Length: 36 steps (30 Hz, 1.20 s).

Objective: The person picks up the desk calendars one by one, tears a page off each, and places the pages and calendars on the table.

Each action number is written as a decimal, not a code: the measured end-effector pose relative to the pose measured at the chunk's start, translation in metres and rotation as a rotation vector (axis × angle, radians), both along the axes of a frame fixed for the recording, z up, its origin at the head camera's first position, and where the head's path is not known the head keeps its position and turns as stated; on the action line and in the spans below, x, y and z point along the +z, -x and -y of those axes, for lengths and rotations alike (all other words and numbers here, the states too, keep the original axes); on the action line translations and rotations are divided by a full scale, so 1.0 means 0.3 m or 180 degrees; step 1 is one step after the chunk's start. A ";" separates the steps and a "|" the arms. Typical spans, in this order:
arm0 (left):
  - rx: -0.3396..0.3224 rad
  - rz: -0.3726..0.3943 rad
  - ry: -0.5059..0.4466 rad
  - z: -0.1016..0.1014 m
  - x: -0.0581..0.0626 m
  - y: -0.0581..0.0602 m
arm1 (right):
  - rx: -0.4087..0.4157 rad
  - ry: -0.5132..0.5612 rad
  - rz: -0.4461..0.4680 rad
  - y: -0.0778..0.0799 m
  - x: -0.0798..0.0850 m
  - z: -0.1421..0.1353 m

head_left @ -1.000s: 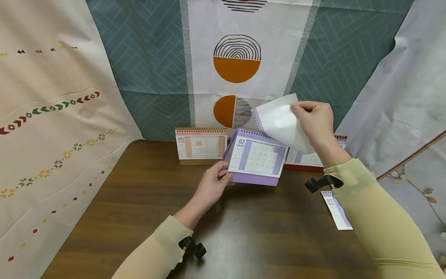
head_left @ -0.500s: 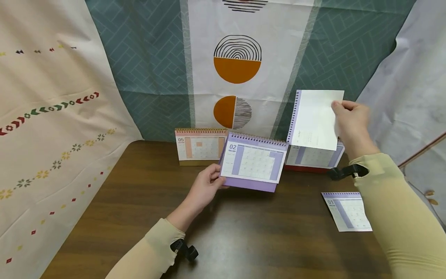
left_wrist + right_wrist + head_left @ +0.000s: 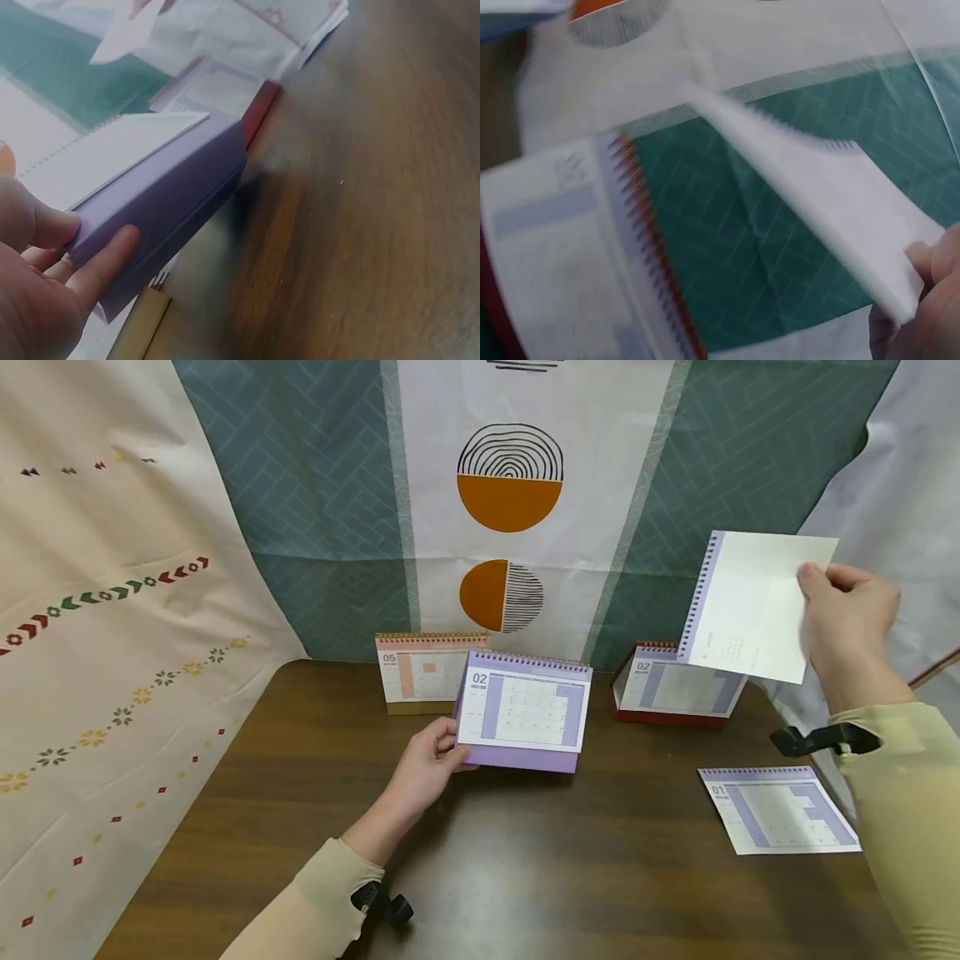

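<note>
In the head view my left hand (image 3: 427,762) grips the lower left corner of a purple desk calendar (image 3: 525,710) whose front page reads 02. The left wrist view shows the thumb on the front of its purple base (image 3: 172,176) and fingers underneath. Off to the right, my right hand (image 3: 855,622) pinches the edge of a loose calendar page (image 3: 750,602), its mostly white side facing me and its punched purple edge at the left. That page overlaps a red-based desk calendar (image 3: 678,685) in the head view. A page marked 01 (image 3: 783,810) lies flat on the table at the right.
A pink calendar (image 3: 427,672) marked 05 stands at the back of the wooden table (image 3: 570,877), partly behind the purple one. Patterned cloth (image 3: 330,527) hangs behind and along both sides.
The right hand has carried the loose page away from the purple calendar, up and to the right. The left hand has shifted the purple calendar left and slightly down, turning it more face-on.
</note>
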<state>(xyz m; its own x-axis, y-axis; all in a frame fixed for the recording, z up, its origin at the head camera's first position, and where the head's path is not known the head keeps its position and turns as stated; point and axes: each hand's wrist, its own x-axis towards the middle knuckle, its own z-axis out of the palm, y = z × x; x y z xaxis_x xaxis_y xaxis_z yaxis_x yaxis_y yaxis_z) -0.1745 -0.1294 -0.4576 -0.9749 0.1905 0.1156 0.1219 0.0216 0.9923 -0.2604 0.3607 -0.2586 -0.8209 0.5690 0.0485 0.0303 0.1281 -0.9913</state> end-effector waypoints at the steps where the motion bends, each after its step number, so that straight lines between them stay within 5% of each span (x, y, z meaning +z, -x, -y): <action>1: 0.0011 0.0001 -0.0017 0.006 -0.001 0.003 | 0.0061 -0.0139 0.0049 -0.013 0.000 -0.008; 7: 0.0000 -0.0024 -0.0001 -0.013 0.008 0.014 | 0.0428 -0.1062 0.0328 -0.073 -0.054 -0.033; 16: -0.0056 -0.0063 0.0043 -0.074 0.020 0.033 | 0.0914 -0.2305 0.0047 -0.166 -0.133 -0.112; 26: -0.0094 -0.0059 -0.0016 -0.133 0.024 0.060 | 0.1022 -0.3611 -0.0793 -0.266 -0.220 -0.165; 31: -0.0023 -0.0024 -0.0035 -0.153 0.025 0.061 | 0.0976 -0.4419 -0.1533 -0.304 -0.278 -0.189; 36: 0.0002 -0.0020 -0.0080 -0.171 0.018 0.063 | 0.1012 -0.4806 -0.2016 -0.334 -0.341 -0.209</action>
